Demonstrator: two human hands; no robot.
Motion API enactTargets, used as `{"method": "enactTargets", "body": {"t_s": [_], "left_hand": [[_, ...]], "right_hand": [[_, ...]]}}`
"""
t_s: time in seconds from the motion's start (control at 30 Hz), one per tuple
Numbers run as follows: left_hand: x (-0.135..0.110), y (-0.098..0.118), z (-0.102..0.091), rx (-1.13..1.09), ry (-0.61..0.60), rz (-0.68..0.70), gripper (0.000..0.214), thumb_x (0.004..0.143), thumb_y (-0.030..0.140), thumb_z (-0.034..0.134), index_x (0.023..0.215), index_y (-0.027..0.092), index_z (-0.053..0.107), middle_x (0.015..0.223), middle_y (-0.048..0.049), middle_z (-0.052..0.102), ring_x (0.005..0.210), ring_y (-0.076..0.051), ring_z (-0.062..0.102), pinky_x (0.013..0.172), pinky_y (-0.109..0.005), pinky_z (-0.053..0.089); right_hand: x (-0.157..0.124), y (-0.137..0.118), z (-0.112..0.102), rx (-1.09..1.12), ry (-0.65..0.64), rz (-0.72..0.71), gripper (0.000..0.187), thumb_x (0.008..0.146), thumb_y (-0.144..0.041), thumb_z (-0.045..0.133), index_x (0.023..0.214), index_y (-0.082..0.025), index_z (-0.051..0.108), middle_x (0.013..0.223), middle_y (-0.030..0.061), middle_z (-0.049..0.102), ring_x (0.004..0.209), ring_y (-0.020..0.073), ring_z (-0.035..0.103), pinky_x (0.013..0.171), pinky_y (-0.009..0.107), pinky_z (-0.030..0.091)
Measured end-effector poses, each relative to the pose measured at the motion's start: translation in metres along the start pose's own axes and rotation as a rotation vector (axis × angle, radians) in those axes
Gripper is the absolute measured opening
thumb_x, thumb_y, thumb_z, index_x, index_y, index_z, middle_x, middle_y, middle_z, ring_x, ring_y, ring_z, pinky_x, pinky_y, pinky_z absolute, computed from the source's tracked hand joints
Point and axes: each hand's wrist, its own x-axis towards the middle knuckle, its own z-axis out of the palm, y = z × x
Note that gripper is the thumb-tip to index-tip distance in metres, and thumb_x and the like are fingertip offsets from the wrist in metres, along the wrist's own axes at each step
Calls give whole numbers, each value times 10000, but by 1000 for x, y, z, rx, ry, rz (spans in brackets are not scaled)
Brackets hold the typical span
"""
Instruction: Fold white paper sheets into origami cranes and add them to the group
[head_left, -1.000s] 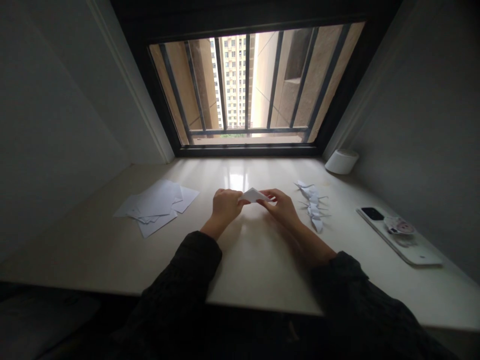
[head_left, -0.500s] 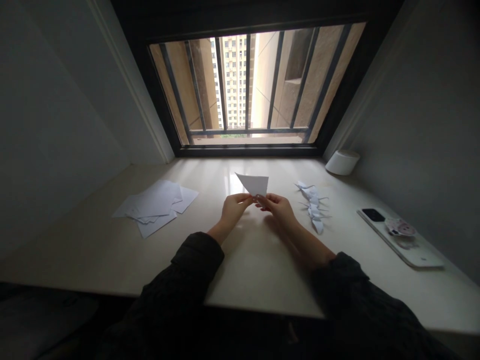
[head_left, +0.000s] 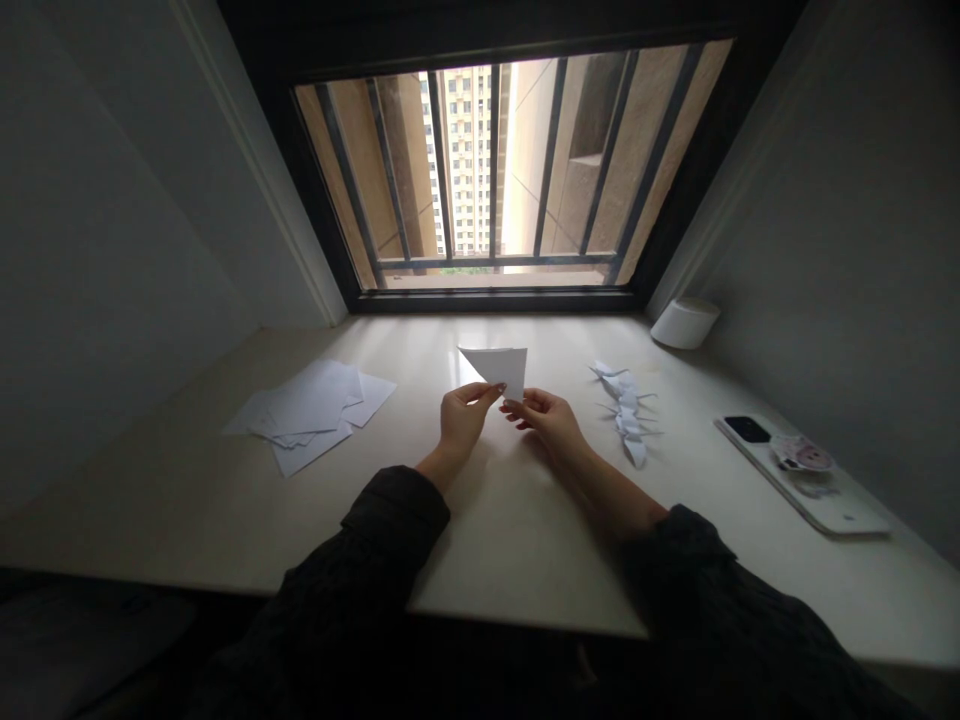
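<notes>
A folded piece of white paper [head_left: 501, 366] is held up above the pale countertop, its sharp corner pointing left. My left hand [head_left: 465, 415] pinches its lower edge between thumb and fingers. Close beside it, my right hand [head_left: 551, 418] grips the bottom right corner, with the other fingers curled beneath. To the right of my hands lies a row of folded paper cranes [head_left: 628, 410], several of them close together. On the left rests a loose pile of white paper sheets [head_left: 311, 405].
A white phone [head_left: 817, 500] with a round character grip lies at the right. A white rounded device [head_left: 685, 323] stands in the back right corner. Behind the countertop [head_left: 187, 510] is a barred window [head_left: 491, 300], with walls on both sides.
The folded paper has shifted slightly left and turned a little. My left thumb now lies higher on the paper, and my right hand's grip has moved slightly.
</notes>
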Motion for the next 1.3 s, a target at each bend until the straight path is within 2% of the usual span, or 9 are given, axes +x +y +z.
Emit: {"method": "enactTargets", "body": {"t_s": [0.23,0.4,0.57,0.73,1.0,1.3], "left_hand": [[1,11,-4,-3,-49,6,245,656,413,730,637,170,707,639,-14,658,637,-141,562,637,-268,414],[3,21,-8,-59,-79,-89,274,628,433,749,654,161,723,664,-30,671,659,-150,563,669,-285,406],[15,27,-19,-154,40,-167,307,605,444,761,741,171,738,804,-65,697,821,-196,596,741,-311,413],[23,30,-27,-249,169,-217,288,586,410,769,754,181,721,851,-63,686,913,-211,597,777,-312,403],[22,31,-29,-284,243,-249,281,660,455,699,787,204,693,918,-49,655,967,-203,570,772,-296,392],[24,22,-28,-271,306,-230,316,721,499,624,719,185,603,847,-47,621,912,-192,568,758,-294,387]], "right_hand": [[-2,-1,3,-39,-32,20,339,649,-496,730,730,-167,701,794,94,735,687,175,643,622,283,449],[-1,-4,2,-82,-73,-33,339,656,-502,724,696,-167,697,706,79,724,617,156,616,608,283,430],[-3,-3,5,-114,-105,-39,325,662,-496,725,676,-174,688,651,59,714,585,147,604,609,279,417],[-3,3,7,-131,-124,-43,332,665,-500,721,627,-174,667,622,50,707,535,129,567,583,270,398],[-4,8,7,-102,-155,-25,323,660,-487,729,622,-174,659,610,46,701,516,127,559,546,259,382],[-7,3,10,-115,-145,-43,321,658,-475,731,615,-167,653,600,50,698,519,128,575,559,254,406]]}}
